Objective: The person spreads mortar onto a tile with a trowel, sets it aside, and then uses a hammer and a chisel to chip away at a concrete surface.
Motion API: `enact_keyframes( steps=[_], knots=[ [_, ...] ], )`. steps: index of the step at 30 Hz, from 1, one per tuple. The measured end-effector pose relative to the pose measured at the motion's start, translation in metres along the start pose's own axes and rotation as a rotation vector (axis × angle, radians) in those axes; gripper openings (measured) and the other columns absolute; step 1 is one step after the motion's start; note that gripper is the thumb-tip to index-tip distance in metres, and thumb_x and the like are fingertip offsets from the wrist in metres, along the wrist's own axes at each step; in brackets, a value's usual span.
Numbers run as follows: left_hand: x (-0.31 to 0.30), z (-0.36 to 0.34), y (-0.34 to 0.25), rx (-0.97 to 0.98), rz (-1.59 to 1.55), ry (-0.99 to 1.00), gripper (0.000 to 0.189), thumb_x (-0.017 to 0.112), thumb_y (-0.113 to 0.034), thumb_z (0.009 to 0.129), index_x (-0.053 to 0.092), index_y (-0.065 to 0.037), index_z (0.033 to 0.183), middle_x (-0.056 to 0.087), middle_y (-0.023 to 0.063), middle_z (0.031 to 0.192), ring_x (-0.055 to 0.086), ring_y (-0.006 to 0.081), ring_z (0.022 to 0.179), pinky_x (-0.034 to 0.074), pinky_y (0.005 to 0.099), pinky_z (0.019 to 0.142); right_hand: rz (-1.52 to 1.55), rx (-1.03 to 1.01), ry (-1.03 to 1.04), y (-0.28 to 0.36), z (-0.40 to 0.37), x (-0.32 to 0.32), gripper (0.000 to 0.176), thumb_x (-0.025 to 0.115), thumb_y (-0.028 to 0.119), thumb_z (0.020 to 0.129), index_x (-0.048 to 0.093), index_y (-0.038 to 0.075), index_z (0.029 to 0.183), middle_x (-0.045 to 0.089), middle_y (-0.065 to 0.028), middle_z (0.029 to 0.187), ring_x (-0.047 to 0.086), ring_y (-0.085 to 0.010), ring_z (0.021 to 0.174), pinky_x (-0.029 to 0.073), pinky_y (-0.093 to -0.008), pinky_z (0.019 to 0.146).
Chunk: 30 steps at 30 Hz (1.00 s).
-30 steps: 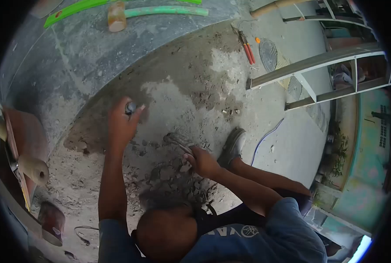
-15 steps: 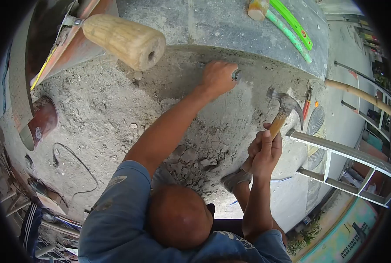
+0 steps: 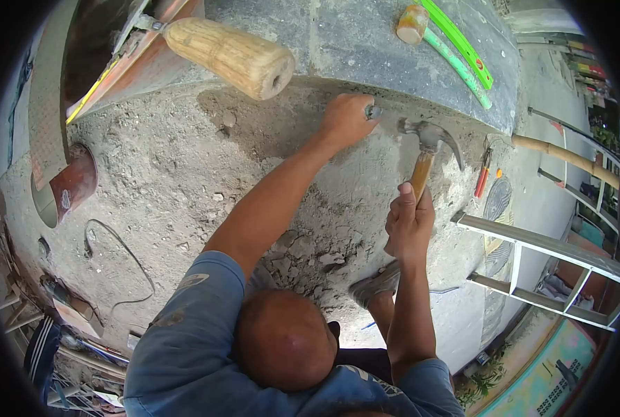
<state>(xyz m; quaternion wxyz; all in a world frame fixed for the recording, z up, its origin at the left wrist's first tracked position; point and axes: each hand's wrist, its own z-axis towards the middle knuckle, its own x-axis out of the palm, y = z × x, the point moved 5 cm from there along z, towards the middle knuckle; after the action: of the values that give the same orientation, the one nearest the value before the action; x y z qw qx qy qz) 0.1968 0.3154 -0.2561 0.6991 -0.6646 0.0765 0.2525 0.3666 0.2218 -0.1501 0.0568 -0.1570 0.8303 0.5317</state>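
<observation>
My left hand [image 3: 348, 119] is a closed fist around a chisel [image 3: 373, 111]. Only the chisel's round metal end sticks out, and its other end is hidden against the rough grey concrete at the foot of a smooth slab. In my right hand [image 3: 412, 224] is the wooden handle of a claw hammer [image 3: 428, 142]. The hammer's striking face points left towards the chisel end, a short gap away. Broken concrete rubble [image 3: 310, 254] lies below my left forearm, near a shoe [image 3: 374, 285].
A mallet [image 3: 412, 26] with a green handle and a bright green tool [image 3: 463, 45] lie on the slab. Red-handled pliers [image 3: 483, 177] and a metal ladder [image 3: 546, 254] are at right. A large wooden handle [image 3: 233, 55] juts in at upper left. A dark cable [image 3: 126, 254] lies left.
The hammer has swung left and up, nearer the chisel end, with my right hand moving along. My left hand stays at nearly the same place. The whole view has shifted slightly.
</observation>
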Motion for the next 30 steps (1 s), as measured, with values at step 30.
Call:
enact_keyframes(
  steps=[30],
  knots=[
    [-0.003,0.008,0.004,-0.01,0.07,-0.008,0.029,0.07,-0.028,0.078,0.067,-0.002,0.09,0.067,0.0172,0.078,0.064,0.0362,0.079,0.05,0.0443,0.073,0.075,-0.206,-0.138,0.057,-0.002,-0.006,0.029,0.047,0.033,0.101,0.042,0.01,0.082,0.033,0.0058,0.057,0.03,-0.0035,0.042,0.024,-0.0199,0.036]
  ],
)
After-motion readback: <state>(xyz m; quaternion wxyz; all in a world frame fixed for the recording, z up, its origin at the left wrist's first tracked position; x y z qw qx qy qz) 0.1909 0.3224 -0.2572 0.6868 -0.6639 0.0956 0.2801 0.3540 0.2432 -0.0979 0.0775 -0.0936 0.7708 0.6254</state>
